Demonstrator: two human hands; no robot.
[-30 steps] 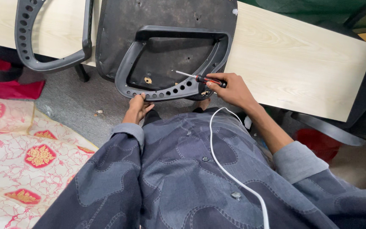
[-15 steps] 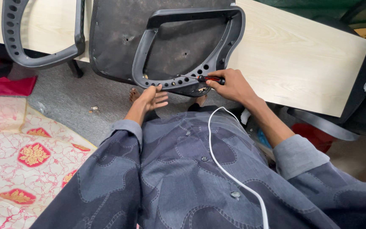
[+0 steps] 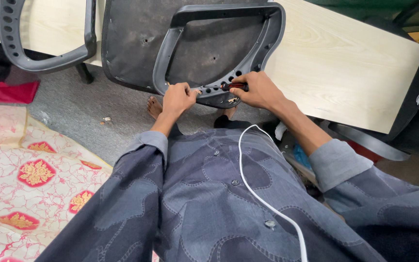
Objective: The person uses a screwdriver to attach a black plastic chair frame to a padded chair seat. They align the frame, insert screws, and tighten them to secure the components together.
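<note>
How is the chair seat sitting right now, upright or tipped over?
Tipped over. The chair seat shows its dark underside with screw holes, the armrest lying against it, where the left hand and right hand work.

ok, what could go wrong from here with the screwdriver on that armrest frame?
1. The left hand pinches the frame right where the screwdriver tip points; a slip could jab the fingers.
2. The chair seat only leans against the wooden panel, so pushing may shift it.
3. A bare foot sits just under the armrest frame and could get hit if that drops.
</note>
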